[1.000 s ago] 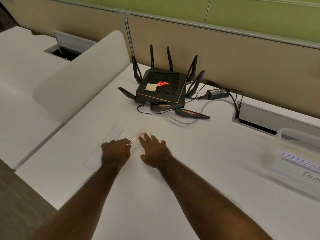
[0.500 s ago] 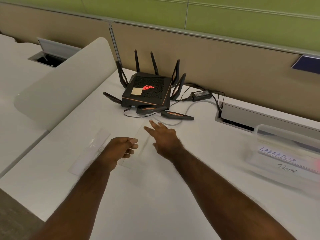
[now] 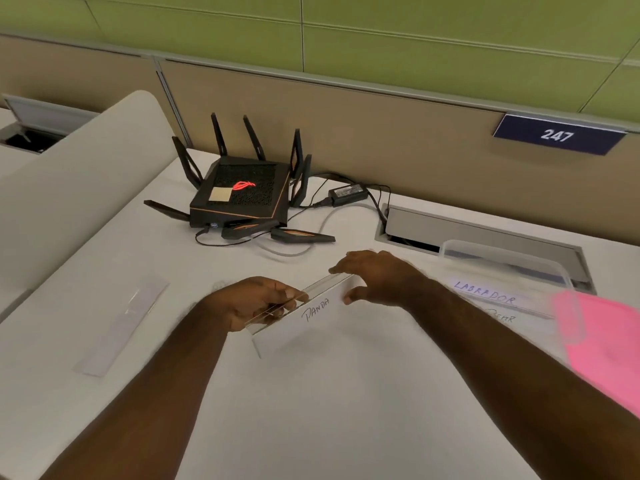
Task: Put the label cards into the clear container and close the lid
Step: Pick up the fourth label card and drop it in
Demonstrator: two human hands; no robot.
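Observation:
A clear label card reading PANDA (image 3: 304, 315) is lifted off the white desk (image 3: 311, 410) in the middle of the view. My left hand (image 3: 256, 301) grips its left end. My right hand (image 3: 377, 277) touches its right end with thumb and fingers. Another clear label card (image 3: 121, 327) lies flat on the desk to the left. The clear container (image 3: 502, 268) stands at the right, with cards reading LABRADOR (image 3: 485, 294) and one more word inside it. A pink lid (image 3: 602, 344) sits at the right edge, partly over the container.
A black router (image 3: 242, 199) with antennas and cables stands at the back of the desk, with a power brick (image 3: 348, 192) beside it. A cable hatch (image 3: 478, 230) is open behind the container. A curved white divider (image 3: 69, 181) rises on the left.
The PANDA card has come up off the desk and moved to the right between both hands. The view has swung right, so the container and pink lid show more.

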